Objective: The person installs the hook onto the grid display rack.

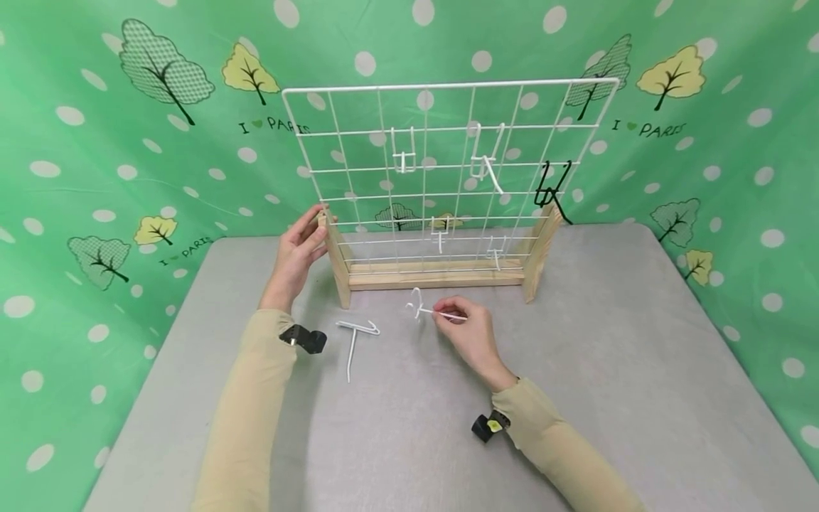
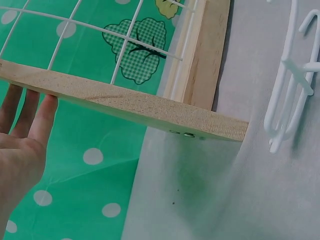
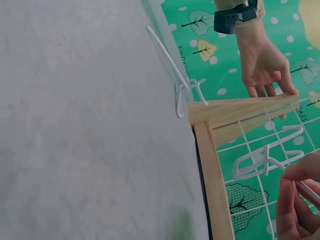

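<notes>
A white wire grid stands upright in a wooden frame on the table. My left hand grips the upper end of the frame's left wooden post, fingers against its outer side and tips at the edge. Over the table in front of the frame, my right hand pinches the straight stem of a white wire display hook between thumb and fingers. Its looped bracket end points left, away from the fingers. A second white hook lies on the table between my forearms, stem toward me.
Several white hooks hang on the grid, such as one at upper left and one at upper right. A black hook hangs near the right post. A grey cloth covers the table; a green dotted curtain rises behind.
</notes>
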A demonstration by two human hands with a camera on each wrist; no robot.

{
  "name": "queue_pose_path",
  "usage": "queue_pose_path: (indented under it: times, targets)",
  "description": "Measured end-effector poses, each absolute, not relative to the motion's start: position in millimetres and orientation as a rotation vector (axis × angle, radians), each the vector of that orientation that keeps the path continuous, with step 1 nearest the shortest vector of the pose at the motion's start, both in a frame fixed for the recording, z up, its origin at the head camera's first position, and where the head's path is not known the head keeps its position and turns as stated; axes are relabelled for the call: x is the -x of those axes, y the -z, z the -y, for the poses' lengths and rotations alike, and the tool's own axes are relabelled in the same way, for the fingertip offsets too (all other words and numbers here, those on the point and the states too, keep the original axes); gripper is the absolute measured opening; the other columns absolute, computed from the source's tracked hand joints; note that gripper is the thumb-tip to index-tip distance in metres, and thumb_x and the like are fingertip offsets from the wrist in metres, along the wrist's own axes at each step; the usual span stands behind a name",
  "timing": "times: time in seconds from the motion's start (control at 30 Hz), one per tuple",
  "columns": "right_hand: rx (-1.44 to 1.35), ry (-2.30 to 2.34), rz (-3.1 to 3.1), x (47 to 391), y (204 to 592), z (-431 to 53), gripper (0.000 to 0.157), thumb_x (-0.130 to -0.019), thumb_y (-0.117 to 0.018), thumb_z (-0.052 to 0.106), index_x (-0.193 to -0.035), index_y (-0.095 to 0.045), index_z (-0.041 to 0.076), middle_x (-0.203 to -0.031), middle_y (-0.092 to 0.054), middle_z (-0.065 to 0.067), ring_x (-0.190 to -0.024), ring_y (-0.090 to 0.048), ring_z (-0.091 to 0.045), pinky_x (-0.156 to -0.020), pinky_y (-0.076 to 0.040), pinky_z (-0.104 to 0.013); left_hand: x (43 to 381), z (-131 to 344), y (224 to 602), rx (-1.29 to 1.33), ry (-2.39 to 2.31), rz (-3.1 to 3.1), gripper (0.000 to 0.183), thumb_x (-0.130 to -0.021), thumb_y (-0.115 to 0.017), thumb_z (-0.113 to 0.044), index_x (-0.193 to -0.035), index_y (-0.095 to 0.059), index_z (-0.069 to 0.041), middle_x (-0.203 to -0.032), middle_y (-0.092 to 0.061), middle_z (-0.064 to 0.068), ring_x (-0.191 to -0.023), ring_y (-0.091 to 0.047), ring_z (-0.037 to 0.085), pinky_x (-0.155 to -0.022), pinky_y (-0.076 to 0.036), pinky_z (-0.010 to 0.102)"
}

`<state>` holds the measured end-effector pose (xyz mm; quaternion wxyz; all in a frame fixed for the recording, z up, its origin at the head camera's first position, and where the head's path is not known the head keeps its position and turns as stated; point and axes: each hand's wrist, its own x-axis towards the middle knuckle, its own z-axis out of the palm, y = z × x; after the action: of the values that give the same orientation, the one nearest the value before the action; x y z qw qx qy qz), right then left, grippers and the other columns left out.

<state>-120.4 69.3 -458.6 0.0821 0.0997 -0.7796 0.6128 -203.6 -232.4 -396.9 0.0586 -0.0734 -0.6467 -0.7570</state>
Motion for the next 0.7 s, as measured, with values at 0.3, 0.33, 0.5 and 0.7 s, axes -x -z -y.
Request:
queue_pose_path:
  times: [0.3,0.33,0.5,0.7]
  targets:
    - [-0.351,-1.818,2.259,105,416,-62,0.006,-0.08,-0.068,-0.01,-0.084,-0.065,-0.014,-0.082,-0.067,-0.023,-0.078,-0.067,-0.034,-0.067,-0.055,-0.018,203,231,397,0.221,2.26,1.988,0.045,-0.099,-0.055,-0.014,-0.144,-0.048,-0.014,-0.14,-0.046,0.021,-0.126,-0.046,0.024,-0.099,-0.047,0.035]
    - [-0.344,-1.822,2.25,105,415,-61,0.006,-0.08,-0.068,-0.011,-0.084,-0.065,-0.014,-0.082,-0.067,-0.023,-0.078,-0.067,-0.034,-0.067,-0.056,-0.019,202,231,397,0.219,2.258,1.992,0.045,-0.099,-0.056,-0.014,-0.144,-0.048,-0.013,-0.14,-0.046,0.021,-0.127,-0.046,0.024,-0.099,-0.047,0.035]
    - [-0.319,-1.827,2.2,107,411,-59,0.009,-0.079,-0.07,-0.013,-0.082,-0.061,-0.014,-0.08,-0.067,-0.023,-0.077,-0.067,-0.035,-0.067,-0.055,-0.018,203,231,398,0.222,2.261,1.99,0.045,-0.099,-0.055,-0.014,-0.144,-0.047,-0.012,-0.14,-0.046,0.021,-0.126,-0.046,0.025,-0.101,-0.046,0.037]
    - [-0.355,-1.822,2.162,109,407,-57,0.011,-0.078,-0.071,-0.014,-0.082,-0.06,-0.014,-0.08,-0.068,-0.024,-0.075,-0.067,-0.036,-0.067,-0.057,-0.021,206,232,400,0.227,2.252,1.987,0.045,-0.099,-0.055,-0.013,-0.144,-0.047,-0.012,-0.141,-0.045,0.023,-0.125,-0.048,0.024,-0.099,-0.047,0.036]
